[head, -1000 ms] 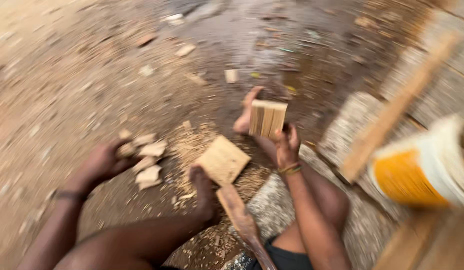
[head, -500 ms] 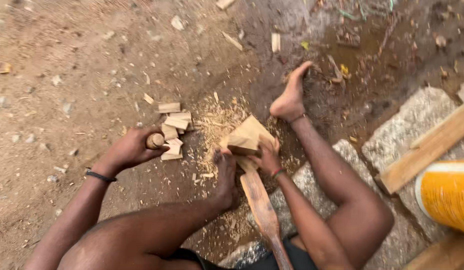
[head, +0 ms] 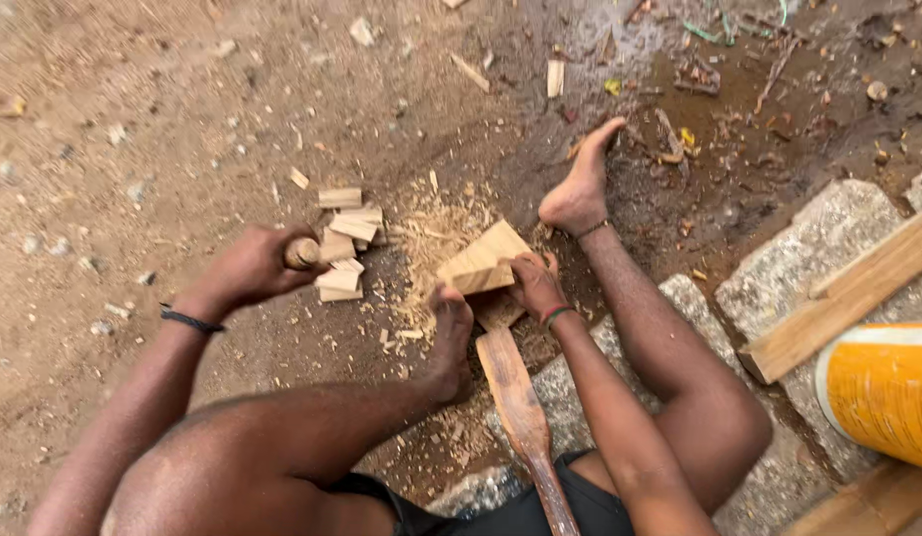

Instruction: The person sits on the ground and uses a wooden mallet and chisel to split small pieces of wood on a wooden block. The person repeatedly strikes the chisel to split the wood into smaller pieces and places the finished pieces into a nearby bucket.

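Bottom centre of frame: a flat, paddle-shaped wooden board (head: 516, 397) lies on the ground between the person's legs, its broad end pointing up toward the hands.

Centre: right hand (head: 533, 285), a red-and-green band at the wrist, fingers curled together and clamped on the lower right edge of a pale squarish wooden block (head: 483, 259). The block sits tilted on edge just above the paddle's end. The left foot's toes (head: 449, 303) touch it at lower left. Loose pale sawdust and wood shavings (head: 436, 233) spread under and above it.

Centre left: left hand (head: 251, 266), thin black wrist band, fingers wrapped shut around a round wooden handle (head: 302, 253); only its cut end shows, the rest is hidden. Just right of that hand, a small heap of short pale wooden offcuts (head: 344, 248).

Right edge: grey rough stone blocks (head: 838, 233), a long pale timber plank (head: 848, 298) across them, a yellow cylindrical container (head: 883, 392).

Upper centre: the right foot (head: 580, 189) rests on damp brown earth.
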